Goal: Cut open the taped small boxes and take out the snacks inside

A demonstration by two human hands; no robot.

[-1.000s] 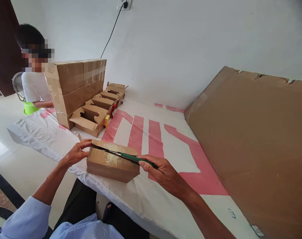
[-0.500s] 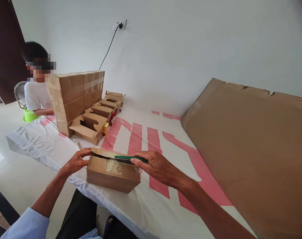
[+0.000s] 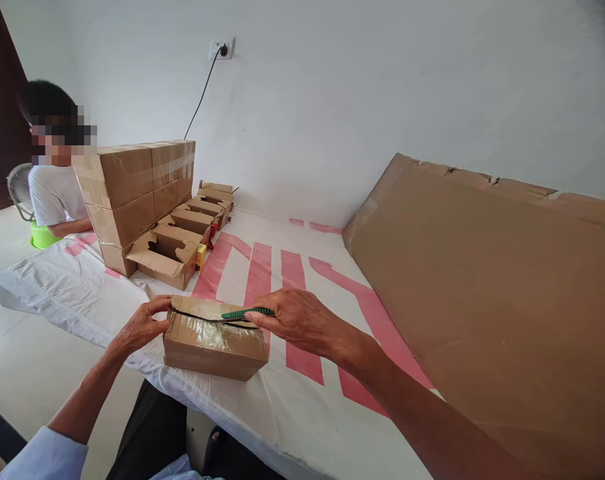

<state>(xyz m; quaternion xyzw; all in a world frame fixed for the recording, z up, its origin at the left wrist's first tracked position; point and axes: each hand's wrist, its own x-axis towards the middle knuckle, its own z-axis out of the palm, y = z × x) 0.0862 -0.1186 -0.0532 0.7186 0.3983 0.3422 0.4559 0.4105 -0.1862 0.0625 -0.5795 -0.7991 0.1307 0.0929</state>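
Note:
A small cardboard box [image 3: 210, 360] with clear tape on its top lies near the front edge of the cloth-covered table. A dark slit runs lengthwise between its top flaps. My left hand [image 3: 145, 325] grips the box's left end, fingers at the back corner and thumb along the side. In my right hand [image 3: 287, 319] is a green-handled utility knife [image 3: 237, 313], held low along the slit over the right half of the box top. The blade cannot be made out clearly.
Taped boxes [image 3: 127, 180] are stacked at the left, beside a row of open boxes [image 3: 165, 253]. A large cardboard sheet [image 3: 482, 280] leans at the right. A person in a white shirt [image 3: 57, 193] sits past the stack. A plugged cord [image 3: 202, 93] hangs on the wall.
The view has swung slightly right, so everything sits further left. My right hand and the knife handle are raised a little against the box. My left hand keeps its hold.

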